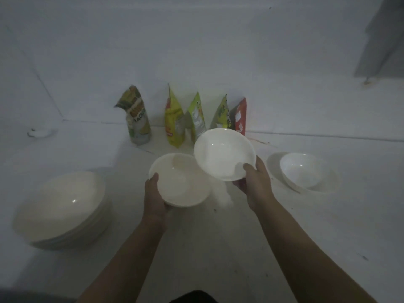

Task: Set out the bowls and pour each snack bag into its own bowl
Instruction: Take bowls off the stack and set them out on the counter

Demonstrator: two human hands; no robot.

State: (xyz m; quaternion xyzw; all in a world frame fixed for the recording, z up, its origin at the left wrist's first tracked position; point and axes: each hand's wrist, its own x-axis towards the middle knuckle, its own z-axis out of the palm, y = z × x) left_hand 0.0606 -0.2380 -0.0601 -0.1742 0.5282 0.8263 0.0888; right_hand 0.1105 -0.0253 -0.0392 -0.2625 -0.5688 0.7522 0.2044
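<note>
My left hand (154, 199) grips a white bowl (181, 182) by its near-left rim, thumb over the edge, held above the floor. My right hand (255, 184) grips a second white bowl (223, 152) by its near-right rim, tilted and slightly higher, its edge overlapping the left bowl. Several snack bags stand in a row against the wall behind: a green-orange bag (138, 119), a yellow bag (173, 121), a light green bag (197, 115), another green bag (223, 112) and a red bag (240, 115). A white bowl (303, 169) sits on the floor at the right.
A stack of large white bowls (61, 208) rests on the white floor at the left. A small white object (39, 133) lies by the wall at the far left. A grey hanging cloth (382, 40) fills the upper right corner.
</note>
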